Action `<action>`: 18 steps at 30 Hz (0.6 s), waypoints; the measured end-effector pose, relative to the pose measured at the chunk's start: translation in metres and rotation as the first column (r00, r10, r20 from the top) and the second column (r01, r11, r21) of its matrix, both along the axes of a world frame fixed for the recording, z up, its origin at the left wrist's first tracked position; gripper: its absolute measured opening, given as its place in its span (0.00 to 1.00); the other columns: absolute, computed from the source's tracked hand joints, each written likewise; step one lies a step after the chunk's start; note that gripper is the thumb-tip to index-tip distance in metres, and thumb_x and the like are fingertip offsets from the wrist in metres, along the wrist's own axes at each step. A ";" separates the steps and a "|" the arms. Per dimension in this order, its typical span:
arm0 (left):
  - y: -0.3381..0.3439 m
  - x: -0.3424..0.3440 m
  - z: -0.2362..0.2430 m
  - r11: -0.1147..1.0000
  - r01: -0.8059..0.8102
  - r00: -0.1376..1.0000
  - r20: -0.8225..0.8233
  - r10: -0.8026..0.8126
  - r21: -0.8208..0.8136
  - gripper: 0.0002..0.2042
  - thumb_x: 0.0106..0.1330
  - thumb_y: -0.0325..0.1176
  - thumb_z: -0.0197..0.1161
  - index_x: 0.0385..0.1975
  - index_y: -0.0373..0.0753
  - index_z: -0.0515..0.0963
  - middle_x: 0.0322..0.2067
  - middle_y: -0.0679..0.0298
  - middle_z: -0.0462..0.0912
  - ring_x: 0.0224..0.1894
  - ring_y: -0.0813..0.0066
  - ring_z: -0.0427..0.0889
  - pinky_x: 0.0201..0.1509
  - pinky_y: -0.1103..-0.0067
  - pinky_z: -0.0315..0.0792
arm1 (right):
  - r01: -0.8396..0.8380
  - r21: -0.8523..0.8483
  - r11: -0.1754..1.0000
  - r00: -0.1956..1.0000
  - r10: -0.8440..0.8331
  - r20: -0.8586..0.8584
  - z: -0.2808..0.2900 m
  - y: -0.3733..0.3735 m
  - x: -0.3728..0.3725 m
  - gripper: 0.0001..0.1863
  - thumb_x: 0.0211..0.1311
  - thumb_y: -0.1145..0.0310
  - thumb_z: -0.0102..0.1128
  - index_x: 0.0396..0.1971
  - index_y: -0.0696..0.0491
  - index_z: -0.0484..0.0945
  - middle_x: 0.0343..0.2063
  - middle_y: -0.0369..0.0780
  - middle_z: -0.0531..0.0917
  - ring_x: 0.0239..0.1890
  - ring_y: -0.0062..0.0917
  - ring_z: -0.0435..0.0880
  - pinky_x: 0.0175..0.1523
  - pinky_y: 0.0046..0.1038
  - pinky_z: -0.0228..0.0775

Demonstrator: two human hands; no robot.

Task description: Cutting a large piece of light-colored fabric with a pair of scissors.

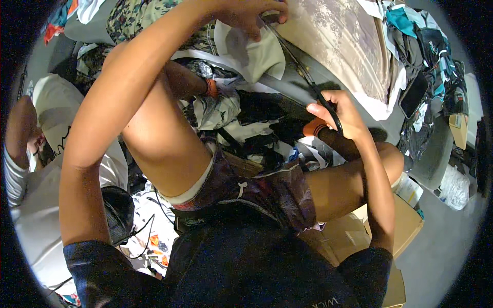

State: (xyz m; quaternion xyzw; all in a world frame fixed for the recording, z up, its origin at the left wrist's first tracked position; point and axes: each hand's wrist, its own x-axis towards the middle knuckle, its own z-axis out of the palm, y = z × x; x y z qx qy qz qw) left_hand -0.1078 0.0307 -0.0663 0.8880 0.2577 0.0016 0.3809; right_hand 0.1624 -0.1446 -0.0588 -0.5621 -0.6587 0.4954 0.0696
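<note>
My right hand [345, 114] is closed round the black handles of a long pair of scissors [304, 74]. The blades point away from me and to the left, toward my left hand. At the top edge, my left hand [246, 18] has its fingers curled close to the blade tips; what they pinch is hidden. A pale fabric piece [264, 54] hangs just below that hand. Beside the blades on the right spreads a beige, mottled fabric [334, 41] with a white edge. Green camouflage fabric [141, 23] lies behind my left forearm.
Fabric scraps [257, 110] are heaped between my legs. At the right are a dark phone [413, 97], black and teal cloths [436, 49] and a clear plastic bag [455, 187]. A cardboard box [349, 236] stands by my right thigh. Another person [41, 205] sits close on the left.
</note>
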 end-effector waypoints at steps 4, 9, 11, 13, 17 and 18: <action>0.004 -0.002 0.002 0.999 0.015 1.000 -0.012 -0.015 0.045 0.24 0.45 0.29 0.66 0.45 0.43 0.68 0.53 0.57 0.62 0.53 0.54 0.64 0.58 0.68 0.63 | 0.044 -0.043 0.998 0.999 -0.045 -0.016 0.003 -0.003 -0.002 0.20 0.57 0.60 0.62 0.12 0.51 0.66 0.09 0.30 0.65 0.14 0.14 0.60 0.21 0.17 0.52; 0.000 -0.001 0.007 0.998 -0.055 0.996 -0.069 0.054 -0.016 0.30 0.43 0.33 0.68 0.50 0.41 0.66 0.55 0.55 0.61 0.56 0.53 0.63 0.60 0.68 0.61 | 0.080 -0.093 0.992 0.996 -0.084 -0.038 0.005 -0.006 -0.004 0.21 0.58 0.58 0.61 0.12 0.51 0.66 0.10 0.30 0.65 0.14 0.14 0.60 0.21 0.17 0.52; 0.000 -0.001 0.007 0.996 -0.081 0.993 -0.088 0.077 -0.040 0.32 0.43 0.34 0.69 0.51 0.41 0.65 0.55 0.55 0.61 0.56 0.52 0.62 0.61 0.67 0.61 | 0.087 -0.104 0.991 0.995 -0.092 -0.044 0.006 -0.006 -0.005 0.21 0.58 0.58 0.61 0.12 0.51 0.66 0.10 0.30 0.65 0.14 0.14 0.60 0.21 0.18 0.52; 0.000 -0.003 0.005 0.996 -0.075 0.993 -0.090 0.079 0.044 0.36 0.42 0.36 0.70 0.55 0.41 0.63 0.58 0.54 0.59 0.59 0.51 0.61 0.63 0.67 0.59 | 0.065 -0.083 0.994 0.997 -0.068 -0.037 0.007 -0.005 -0.006 0.21 0.58 0.57 0.61 0.12 0.51 0.66 0.10 0.30 0.65 0.14 0.14 0.60 0.21 0.17 0.52; 0.002 -0.006 0.001 0.995 -0.068 0.994 -0.079 0.074 0.072 0.42 0.42 0.39 0.71 0.61 0.41 0.59 0.62 0.52 0.55 0.62 0.50 0.58 0.65 0.67 0.57 | 0.044 -0.069 0.997 0.998 -0.046 -0.033 0.007 -0.005 -0.005 0.21 0.58 0.57 0.61 0.12 0.51 0.66 0.10 0.30 0.65 0.14 0.14 0.61 0.20 0.17 0.52; 0.002 -0.006 0.001 0.997 -0.069 0.995 -0.067 0.070 0.016 0.43 0.42 0.40 0.71 0.62 0.41 0.58 0.63 0.52 0.54 0.63 0.50 0.56 0.66 0.67 0.56 | 0.043 -0.076 0.996 0.998 -0.046 -0.038 0.006 -0.005 -0.004 0.21 0.58 0.57 0.61 0.12 0.51 0.66 0.10 0.30 0.65 0.14 0.14 0.61 0.20 0.17 0.52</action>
